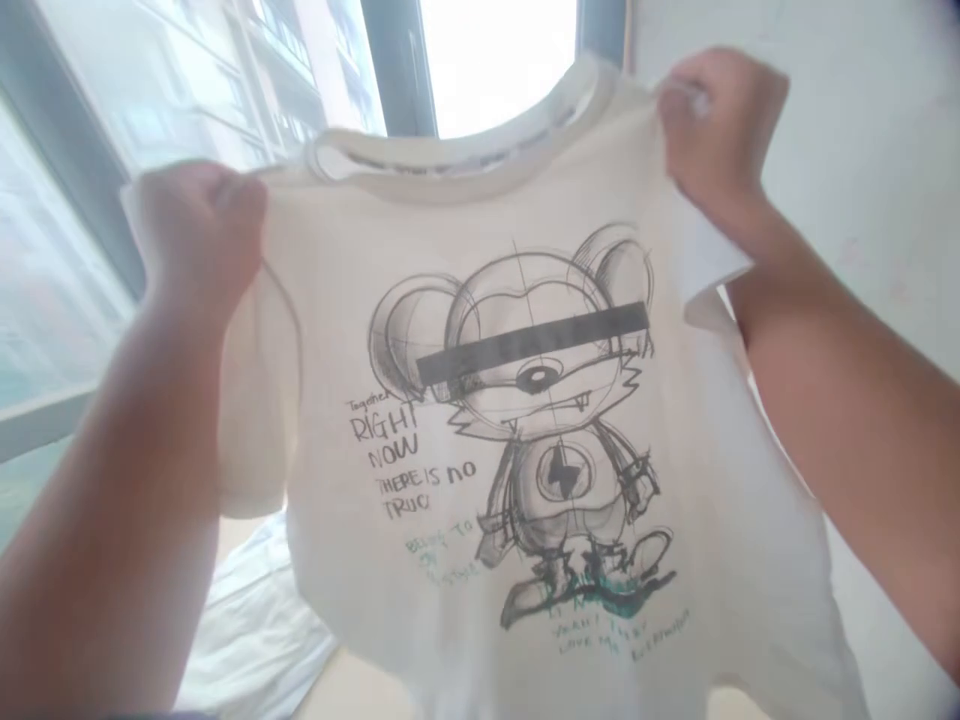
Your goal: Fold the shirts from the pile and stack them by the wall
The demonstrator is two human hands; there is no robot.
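A white T-shirt [330, 300] hangs spread open in front of me, its collar at the top and its front facing me. On it is a sketched bear-like figure with a black bar across the eyes, and lettering beside and below. My left hand [202, 225] is closed on the shoulder at the left of the shirt. The other shoulder is pinched by my right hand [712, 120], held a little higher, so the collar tilts up to the right. The shirt's lower edge is partly out of view.
Behind the shirt is a window with a dark frame [401, 70], and buildings show through the glass. A pale wall [862, 150] stands at the right. White crumpled fabric [251, 620] lies on a light surface [349, 690] at the lower left.
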